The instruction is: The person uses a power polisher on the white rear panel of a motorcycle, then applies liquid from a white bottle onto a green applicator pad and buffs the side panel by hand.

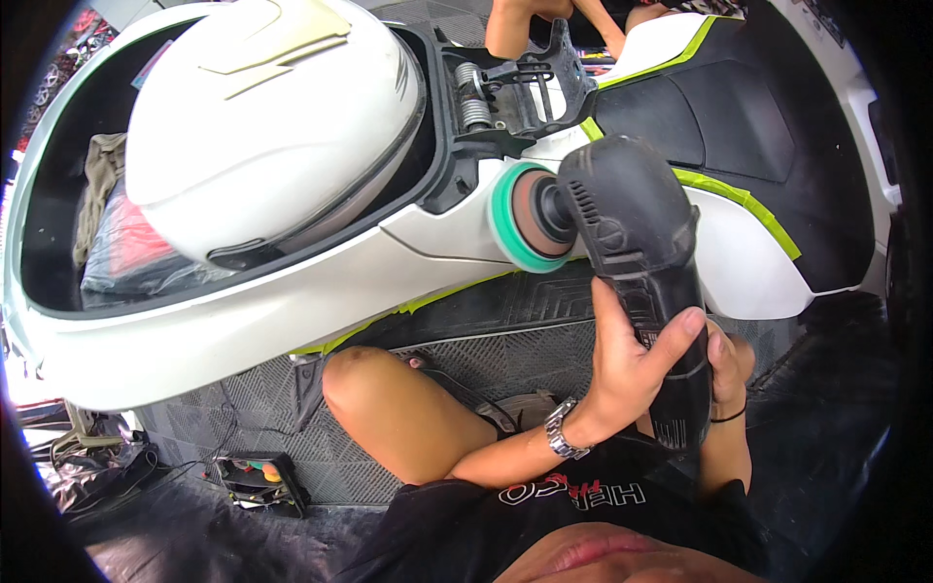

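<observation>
My left hand [633,357], with a metal watch at the wrist, grips the body of a black electric polisher [633,211] from the left, thumb across it. Behind the tool's lower end, my right hand [724,357] grips it from the right, mostly hidden by the housing. The polisher's round green foam pad [510,218] is at the white side panel [437,244] of a scooter; firm contact is hard to tell. Yellow-green masking tape [729,195] borders the white panels and black trim. A white full-face helmet [277,131] sits in the scooter's open storage compartment.
Beside the helmet lie a clear plastic-wrapped package [131,248] and a knitted cloth [102,182]. An exposed seat hinge with springs [474,95] stands at mid-body. Another person's leg [509,28] shows beyond the scooter. A small tool caddy [262,481] and cables lie on the floor mat [342,459].
</observation>
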Demonstrator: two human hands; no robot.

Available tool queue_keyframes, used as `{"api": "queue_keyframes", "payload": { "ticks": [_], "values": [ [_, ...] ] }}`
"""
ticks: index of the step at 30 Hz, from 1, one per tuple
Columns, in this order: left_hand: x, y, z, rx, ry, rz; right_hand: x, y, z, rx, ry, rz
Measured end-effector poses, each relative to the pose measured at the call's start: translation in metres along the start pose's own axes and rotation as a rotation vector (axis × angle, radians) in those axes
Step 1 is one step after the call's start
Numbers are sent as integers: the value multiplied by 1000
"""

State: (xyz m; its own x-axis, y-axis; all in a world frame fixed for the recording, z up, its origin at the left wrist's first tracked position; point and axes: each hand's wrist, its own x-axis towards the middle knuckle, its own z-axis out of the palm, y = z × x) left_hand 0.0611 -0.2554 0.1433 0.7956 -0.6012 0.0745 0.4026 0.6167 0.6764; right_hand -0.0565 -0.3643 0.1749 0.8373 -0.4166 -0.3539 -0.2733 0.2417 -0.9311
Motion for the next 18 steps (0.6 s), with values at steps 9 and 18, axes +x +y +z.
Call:
{"api": "queue_keyframes", "payload": {
  "ticks": [9, 18],
  "values": [
    [-4, 5, -3, 117, -1, -55, -4, 7, 8, 488, -392, 134],
    [-40, -2, -61, 211, 87, -40, 15, 80, 40, 83, -306, -151]
  ]
}}
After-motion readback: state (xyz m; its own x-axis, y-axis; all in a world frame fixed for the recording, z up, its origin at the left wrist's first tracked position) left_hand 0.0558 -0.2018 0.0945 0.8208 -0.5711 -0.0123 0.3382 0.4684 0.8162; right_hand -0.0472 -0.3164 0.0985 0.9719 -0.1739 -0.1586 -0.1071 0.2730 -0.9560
